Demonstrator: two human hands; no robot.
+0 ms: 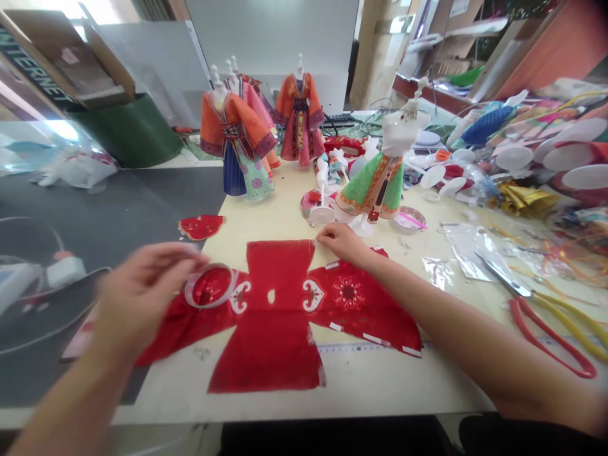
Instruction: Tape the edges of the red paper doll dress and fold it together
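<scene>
A cross-shaped piece of red fabric (275,354) with white scroll patches lies flat in front of me, with a small hole near its middle. White tape strips (375,339) run along the lower edge of its right arm. My left hand (147,285), blurred, is over the fabric's left arm, its closed fingers at the rim of a tape roll (233,288). At the fabric's top right corner is my right hand (339,240), fingers pressed together; whatever is between the fingertips is too small to make out.
Dressed doll forms (232,139) stand at the back, and a green-skirted one (375,183) behind my right hand. Scissors (527,297) lie at the right beside plastic bags (475,250). A red fabric scrap (202,227) and a dark mat (142,202) are at the left.
</scene>
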